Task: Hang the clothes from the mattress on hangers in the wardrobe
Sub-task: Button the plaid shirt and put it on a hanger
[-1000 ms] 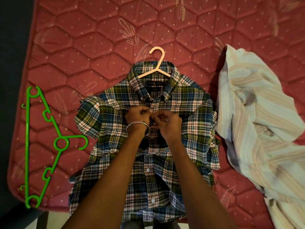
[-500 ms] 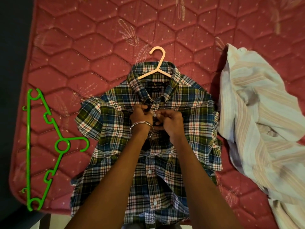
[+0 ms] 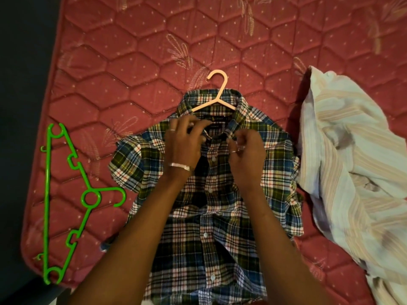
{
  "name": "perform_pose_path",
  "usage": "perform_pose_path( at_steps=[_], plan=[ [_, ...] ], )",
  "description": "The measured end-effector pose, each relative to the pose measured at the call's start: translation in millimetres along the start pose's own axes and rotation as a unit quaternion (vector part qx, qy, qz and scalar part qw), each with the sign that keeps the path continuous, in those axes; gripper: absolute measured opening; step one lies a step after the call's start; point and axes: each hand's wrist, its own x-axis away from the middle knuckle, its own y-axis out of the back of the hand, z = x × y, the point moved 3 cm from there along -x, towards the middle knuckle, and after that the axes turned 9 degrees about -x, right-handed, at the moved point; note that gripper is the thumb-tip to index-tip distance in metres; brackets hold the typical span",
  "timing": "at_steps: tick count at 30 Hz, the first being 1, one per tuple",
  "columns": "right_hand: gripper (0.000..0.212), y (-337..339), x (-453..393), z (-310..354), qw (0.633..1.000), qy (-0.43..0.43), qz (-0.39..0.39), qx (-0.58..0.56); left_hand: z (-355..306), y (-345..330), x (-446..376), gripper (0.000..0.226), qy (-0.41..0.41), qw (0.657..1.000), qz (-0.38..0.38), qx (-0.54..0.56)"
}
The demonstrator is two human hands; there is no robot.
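plaid cotton fills the near view: a short-sleeved plaid shirt [image 3: 211,216] lies face up and buttoned on the red quilted mattress [image 3: 132,62], hem toward the person, collar away. both forearms reach over it. the left hand [image 3: 184,142], with a silver bangle [image 3: 178,166] at the wrist, has its grip curled, fingertips pinching the left collar edge. the right hand [image 3: 246,150] pinches the placket cloth just below the right collar point. a dark neck label [image 3: 214,118] sits just beyond the hands; its writing is too small to read. beyond that, a peach hanger [image 3: 217,93] is tucked inside the collar, hook lying on the mattress. a green hanger [image 3: 66,194] lies well left; a striped shirt [image 3: 352,161] is heaped on the right.
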Motion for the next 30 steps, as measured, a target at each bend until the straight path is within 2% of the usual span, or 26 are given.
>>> perform_pose_path(
  at_steps=[2, 3, 4, 6, 8, 10, 11, 14, 16, 18, 21, 25, 30],
  plan=[
    [0.031, -2.4, -13.7, 11.7, 0.987, 0.101, 0.017, 0.12, 0.4, -7.7, -17.5, 0.03, -0.058, 0.986, 0.149, -0.056],
    [0.036, -6.3, -21.5, 9.4, 0.975, 0.123, 0.056, 0.174, 2.6, -12.8, -23.3, 0.028, -0.072, 0.973, 0.208, -0.07],
    [0.036, -9.6, -28.9, 5.7, 0.963, 0.131, 0.102, 0.211, 3.9, -16.6, -27.4, 0.027, -0.083, 0.965, 0.235, -0.078],
    [0.025, -15.0, -38.9, -6.0, 0.946, 0.145, 0.174, 0.233, 4.7, -21.1, -31.6, 0.025, -0.09, 0.96, 0.254, -0.073],
    [0.014, -15.0, -44.7, -15.4, 0.943, 0.163, 0.201, 0.211, 5.0, -24.3, -32.8, 0.024, -0.067, 0.966, 0.245, -0.052],
    [0.015, -13.0, -46.1, -20.0, 0.946, 0.159, 0.223, 0.173, 7.1, -25.1, -34.9, 0.02, -0.007, 0.973, 0.231, -0.021],
    [0.017, -12.1, -46.1, -20.6, 0.947, 0.161, 0.229, 0.157, 9.1, -27.0, -37.3, 0.018, 0.032, 0.968, 0.25, 0.006],
    [0.015, -14.1, -44.1, -16.9, 0.953, 0.182, 0.206, 0.125, 9.1, -33.1, -45.7, 0.015, 0.119, 0.932, 0.334, 0.071],
    [0.013, -19.1, -44.3, -8.6, 0.961, 0.189, 0.172, 0.108, 6.0, -32.6, -51.9, 0.019, 0.146, 0.924, 0.34, 0.101],
    [0.011, -22.4, -45.7, -1.6, 0.972, 0.173, 0.124, 0.099, 1.8, -32.1, -54.1, 0.013, 0.174, 0.917, 0.325, 0.153],
    [0.018, -24.1, -41.5, 2.0, 0.982, 0.135, 0.083, 0.099, 0.3, -29.3, -51.8, 0.016, 0.198, 0.905, 0.327, 0.184],
    [0.02, -25.2, -34.1, 0.8, 0.977, 0.152, 0.088, 0.118, 2.4, -27.4, -50.2, 0.016, 0.228, 0.882, 0.333, 0.242],
    [0.022, -25.9, -25.1, -3.9, 0.983, 0.14, 0.071, 0.1, 1.8, -25.1, -51.0, 0.018, 0.206, 0.874, 0.351, 0.264]
  ],
)
